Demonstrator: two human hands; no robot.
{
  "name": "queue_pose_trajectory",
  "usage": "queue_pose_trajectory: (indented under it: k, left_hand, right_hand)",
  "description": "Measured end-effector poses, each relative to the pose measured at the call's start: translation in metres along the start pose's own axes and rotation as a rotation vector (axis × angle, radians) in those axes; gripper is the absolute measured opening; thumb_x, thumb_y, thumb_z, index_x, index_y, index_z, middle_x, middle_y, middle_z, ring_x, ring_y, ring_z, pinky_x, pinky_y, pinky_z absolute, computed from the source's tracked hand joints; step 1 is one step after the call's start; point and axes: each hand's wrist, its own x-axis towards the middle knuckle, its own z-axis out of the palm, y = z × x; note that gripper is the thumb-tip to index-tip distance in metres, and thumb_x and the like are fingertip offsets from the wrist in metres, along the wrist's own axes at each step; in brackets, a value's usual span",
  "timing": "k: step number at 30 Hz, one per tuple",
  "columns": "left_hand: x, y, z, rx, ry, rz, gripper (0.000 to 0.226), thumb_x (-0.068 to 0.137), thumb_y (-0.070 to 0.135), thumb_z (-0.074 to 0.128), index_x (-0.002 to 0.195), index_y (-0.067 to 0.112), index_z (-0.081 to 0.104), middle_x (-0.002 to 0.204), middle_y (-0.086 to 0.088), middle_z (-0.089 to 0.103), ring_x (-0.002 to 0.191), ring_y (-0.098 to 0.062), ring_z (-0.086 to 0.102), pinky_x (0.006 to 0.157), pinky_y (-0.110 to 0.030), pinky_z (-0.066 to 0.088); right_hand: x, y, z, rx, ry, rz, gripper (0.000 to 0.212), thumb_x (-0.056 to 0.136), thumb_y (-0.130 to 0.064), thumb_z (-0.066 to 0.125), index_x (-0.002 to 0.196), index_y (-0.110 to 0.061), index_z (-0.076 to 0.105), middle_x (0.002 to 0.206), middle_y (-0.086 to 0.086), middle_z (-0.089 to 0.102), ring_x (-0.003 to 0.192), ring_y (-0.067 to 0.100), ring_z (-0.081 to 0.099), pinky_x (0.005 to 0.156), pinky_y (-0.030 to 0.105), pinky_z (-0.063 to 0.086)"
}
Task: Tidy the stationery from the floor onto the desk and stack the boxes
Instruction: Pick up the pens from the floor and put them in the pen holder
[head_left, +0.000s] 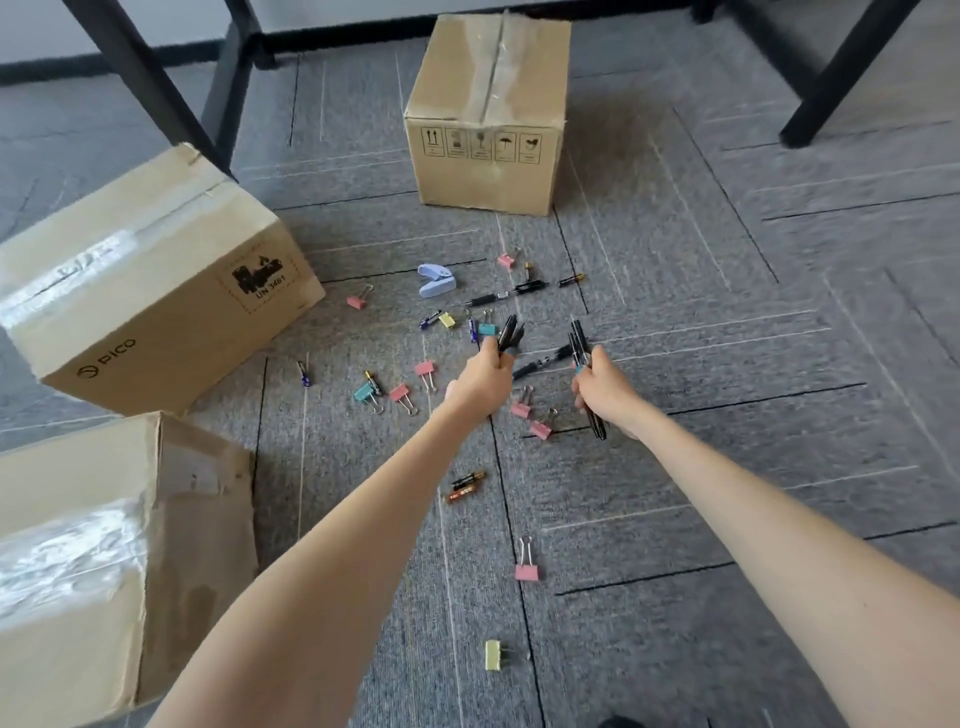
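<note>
Both hands gather black pens over stationery scattered on grey carpet tiles (727, 467).
Three taped cardboard boxes: a near box (78, 545) and a PICO box (156, 291) left of the left hand (480, 384), and a far box (488, 114) beyond both hands. The left hand grips a few pens (509, 335); the right hand (605, 389) clutches a pen bundle (579, 343). Eleven binder clips (526, 571) (seven pink, two teal, two yellow), several batteries (467, 486) and one pale blue tool (436, 280) lie around them. Black desk legs (150, 88) stand beyond.

Left hand (480, 382): bare arm outstretched, fingers (492, 357) curled round black pens (509, 332). Right hand (605, 392): likewise outstretched (just beside the left), gripping a pen bundle (579, 343).
</note>
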Motion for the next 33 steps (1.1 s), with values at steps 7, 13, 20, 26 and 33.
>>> queue_pose_trajectory:
  k: [7,13,20,26,33]
  left_hand:
    - [0.042,0.019,0.025,0.455,0.09,0.128,0.035,0.093,0.03,0.057,0.12,0.01,0.05,0.106,-0.012,0.068,0.093,-0.031,0.065,0.078,-0.042,0.055]
    - [0.057,0.018,0.044,0.686,0.068,0.174,0.037,0.094,0.028,0.06,0.121,0.006,0.048,0.092,-0.01,0.069,0.077,-0.026,0.065,0.068,-0.038,0.055]
    - [0.068,0.018,0.026,0.503,0.163,0.125,0.025,0.096,0.024,0.054,0.113,0.006,0.053,0.081,0.0,0.063,0.058,-0.014,0.054,0.045,-0.022,0.044]
    - [0.083,0.011,-0.021,0.411,0.376,0.039,0.026,0.088,0.037,0.058,0.097,0.012,0.058,0.102,-0.005,0.062,0.084,-0.03,0.063,0.062,-0.033,0.042]
    - [0.095,-0.016,-0.057,0.33,0.419,-0.122,0.03,0.089,0.038,0.052,0.1,0.01,0.051,0.093,-0.011,0.068,0.086,-0.032,0.063,0.072,-0.036,0.046]
  right_hand:
    - [0.042,0.017,-0.017,-0.056,0.118,0.039,0.037,0.1,-0.032,0.035,0.13,-0.01,0.035,0.084,-0.009,0.038,0.072,0.015,0.041,0.075,0.04,0.041]
    - [0.061,0.016,-0.026,-0.078,0.124,0.044,0.041,0.101,-0.029,0.033,0.137,-0.008,0.031,0.074,-0.009,0.034,0.066,0.017,0.047,0.062,0.033,0.039]
    - [0.075,-0.004,-0.033,-0.192,0.165,-0.066,0.031,0.099,-0.025,0.045,0.124,-0.007,0.041,0.077,-0.004,0.044,0.055,0.009,0.04,0.047,0.025,0.029]
    - [0.097,-0.039,-0.026,-0.431,0.204,-0.271,0.011,0.099,-0.027,0.049,0.097,-0.019,0.041,0.064,-0.007,0.043,0.047,0.007,0.036,0.043,0.022,0.024]
    - [0.126,-0.076,0.006,-0.625,0.182,-0.432,0.042,0.093,-0.012,0.06,0.132,-0.008,0.046,0.078,0.001,0.057,0.06,0.014,0.052,0.049,0.02,0.036]
